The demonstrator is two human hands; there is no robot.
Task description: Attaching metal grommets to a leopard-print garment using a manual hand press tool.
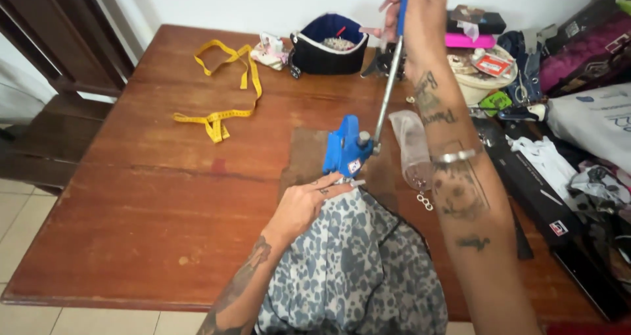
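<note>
A blue hand press (pixel 346 149) stands on a brown pad on the wooden table (pixel 164 197). Its long metal lever (pixel 388 92) is raised, and my right hand (pixel 414 13) grips the blue handle at its top. My left hand (pixel 305 203) lies flat on a grey spotted fabric (pixel 355 269), pressing its edge under the base of the press. The fabric hangs over the near table edge.
A yellow measuring tape (pixel 223 85) lies at the far left. A dark blue bowl-shaped pouch (pixel 328 46) sits at the back. A clear plastic bag (pixel 411 144) and small metal rings (pixel 424 200) lie right of the press. Boxes, cloth and clutter crowd the right side.
</note>
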